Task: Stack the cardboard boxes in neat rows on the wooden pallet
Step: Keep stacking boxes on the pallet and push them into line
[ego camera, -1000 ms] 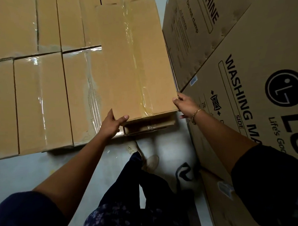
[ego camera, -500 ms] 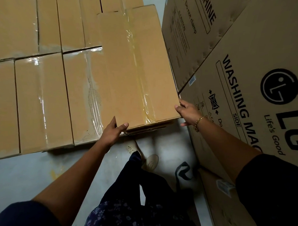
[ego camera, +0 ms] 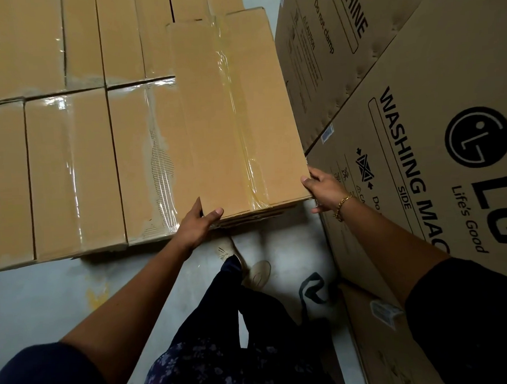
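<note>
cardboard box [ego camera: 237,114]: atop stack's right end, slightly skewed
left hand [ego camera: 197,223]: grips near-left corner, thumb on top
right hand [ego camera: 323,188]: fingers curled round near-right corner
stacked boxes [ego camera: 71,176]: square near edges flush with these
washing machine carton [ego camera: 418,126]: tight gap, mind knuckles

Taped cardboard box [ego camera: 237,114] atop stacked boxes [ego camera: 71,170]

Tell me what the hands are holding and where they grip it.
The taped cardboard box, at its near edge: left hand on the left corner, thumb on top; right hand on the right corner.
</note>
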A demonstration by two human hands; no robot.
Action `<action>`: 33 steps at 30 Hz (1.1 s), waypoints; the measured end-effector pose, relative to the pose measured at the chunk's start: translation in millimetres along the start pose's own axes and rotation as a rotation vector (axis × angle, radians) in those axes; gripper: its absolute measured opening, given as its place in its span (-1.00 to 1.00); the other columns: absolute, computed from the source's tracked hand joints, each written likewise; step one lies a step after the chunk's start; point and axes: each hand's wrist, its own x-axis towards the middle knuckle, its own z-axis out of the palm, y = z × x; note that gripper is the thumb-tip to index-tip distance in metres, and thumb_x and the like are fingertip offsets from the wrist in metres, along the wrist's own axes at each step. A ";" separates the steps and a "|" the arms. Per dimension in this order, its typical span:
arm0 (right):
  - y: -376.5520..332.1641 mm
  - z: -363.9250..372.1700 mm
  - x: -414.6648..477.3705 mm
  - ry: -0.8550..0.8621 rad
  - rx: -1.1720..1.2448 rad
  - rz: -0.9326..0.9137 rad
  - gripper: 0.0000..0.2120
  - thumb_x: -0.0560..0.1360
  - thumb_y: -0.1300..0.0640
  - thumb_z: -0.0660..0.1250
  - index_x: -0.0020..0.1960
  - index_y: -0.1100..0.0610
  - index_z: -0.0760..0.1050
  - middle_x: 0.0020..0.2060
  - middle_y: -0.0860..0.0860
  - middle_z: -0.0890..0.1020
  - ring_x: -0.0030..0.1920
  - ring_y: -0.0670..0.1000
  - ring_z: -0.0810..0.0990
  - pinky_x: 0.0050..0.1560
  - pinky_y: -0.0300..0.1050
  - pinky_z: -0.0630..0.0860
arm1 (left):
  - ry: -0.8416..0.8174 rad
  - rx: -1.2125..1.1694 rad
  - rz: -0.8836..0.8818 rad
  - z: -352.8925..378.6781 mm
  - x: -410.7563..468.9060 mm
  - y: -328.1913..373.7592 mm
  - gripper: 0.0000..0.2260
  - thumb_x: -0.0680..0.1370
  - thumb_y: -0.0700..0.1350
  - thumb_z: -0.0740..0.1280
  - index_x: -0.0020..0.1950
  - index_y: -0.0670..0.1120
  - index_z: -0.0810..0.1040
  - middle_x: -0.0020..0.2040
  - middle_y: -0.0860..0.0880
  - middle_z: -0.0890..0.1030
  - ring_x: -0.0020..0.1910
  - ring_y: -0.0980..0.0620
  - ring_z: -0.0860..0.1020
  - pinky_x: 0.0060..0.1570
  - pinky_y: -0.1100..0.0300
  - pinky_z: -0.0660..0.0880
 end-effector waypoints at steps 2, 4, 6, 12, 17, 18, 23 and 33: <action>1.5 -1.2 1.5 -0.004 -0.014 -0.006 -0.54 0.68 -0.01 0.21 0.57 -0.10 0.30 0.37 -0.11 0.45 0.31 0.06 0.47 -0.19 0.04 0.70 | 0.001 0.026 -0.006 -0.7 4.4 -5.0 -0.27 0.40 0.42 0.37 0.51 0.18 0.35 0.42 0.03 0.52 0.41 -0.12 0.47 0.43 -0.21 0.40; 2.9 -1.2 4.5 -0.010 -0.043 -0.019 -0.50 0.67 -0.05 0.23 0.58 -0.07 0.27 0.35 -0.12 0.44 0.31 0.06 0.47 0.04 0.15 0.67 | 0.001 0.062 -0.002 -0.2 3.3 -1.6 -0.20 0.38 0.44 0.38 0.54 0.14 0.32 0.42 0.01 0.52 0.41 -0.13 0.46 0.42 -0.17 0.40; 6.0 -2.0 7.9 -0.038 -0.059 -0.044 -0.28 0.55 -0.18 0.36 0.62 -0.02 0.19 0.44 -0.05 0.45 0.40 0.09 0.46 0.34 0.13 0.51 | 0.006 0.094 0.027 1.8 1.4 6.0 -0.15 0.41 0.35 0.47 0.59 0.09 0.23 0.40 0.03 0.50 0.39 -0.10 0.47 0.38 -0.04 0.41; 9.2 -1.9 7.7 -0.089 -0.315 -0.180 -0.05 0.39 0.01 0.61 0.60 0.08 0.13 0.33 0.03 0.52 0.29 0.09 0.52 0.00 -0.27 0.33 | 0.037 0.268 0.036 3.9 9.3 9.7 0.19 0.36 0.18 0.63 0.67 0.02 -0.18 0.56 -0.14 0.38 0.47 -0.24 0.42 0.40 -0.02 0.39; 7.7 -6.0 9.2 -0.109 -0.299 -0.220 -0.13 0.38 0.06 0.63 0.54 0.08 0.24 0.23 0.00 0.53 0.15 -0.02 0.48 -0.06 -0.29 0.39 | 0.075 0.303 0.053 7.6 10.2 9.1 0.13 0.39 0.11 0.63 0.67 0.00 -0.12 0.52 -0.16 0.43 0.43 -0.28 0.46 0.36 -0.03 0.42; 7.7 -6.3 8.9 -0.106 -0.296 -0.219 -0.13 0.37 0.05 0.63 0.54 0.08 0.24 0.24 0.00 0.53 0.16 -0.01 0.47 0.02 -0.24 0.37 | 0.073 0.307 0.063 7.5 10.7 8.5 0.12 0.39 0.11 0.63 0.67 0.00 -0.10 0.51 -0.15 0.44 0.42 -0.27 0.46 0.36 -0.02 0.42; 7.1 -5.9 6.9 -0.113 -0.322 -0.197 -0.15 0.39 0.06 0.62 0.54 0.08 0.24 0.19 -0.02 0.51 0.14 -0.01 0.46 0.04 -0.22 0.33 | 0.067 0.304 0.051 6.8 10.2 10.2 0.11 0.40 0.07 0.63 0.67 0.00 -0.09 0.53 -0.14 0.42 0.44 -0.27 0.44 0.39 -0.03 0.40; -21.9 -13.6 -31.5 -0.006 -0.407 -0.199 -0.13 0.50 -0.06 0.50 0.64 0.09 0.09 0.52 0.08 0.38 0.45 0.18 0.44 0.38 0.02 0.38 | -0.017 0.316 0.016 -25.0 -18.3 26.0 0.04 0.43 0.19 0.57 0.69 0.01 -0.01 0.57 -0.12 0.38 0.40 -0.16 0.51 0.40 0.01 0.41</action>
